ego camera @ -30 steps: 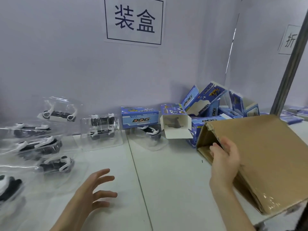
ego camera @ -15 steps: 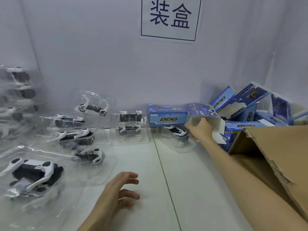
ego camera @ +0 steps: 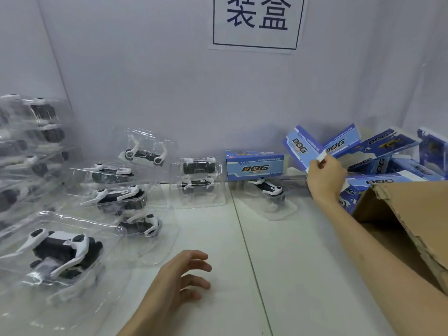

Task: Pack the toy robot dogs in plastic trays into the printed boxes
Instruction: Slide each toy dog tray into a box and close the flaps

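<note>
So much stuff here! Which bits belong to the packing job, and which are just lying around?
Job: toy dogs in clear trays; printed blue boxes; the tilted box pinched by the right hand; the open left hand.
Lying about: brown cardboard carton; paper sign on the wall.

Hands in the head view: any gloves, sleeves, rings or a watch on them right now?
Nothing worn shows. The left hand and right hand are bare: no gloves, rings or watch. The left forearm and right forearm are bare too, as far as the frame edge, with no sleeve in view.
</note>
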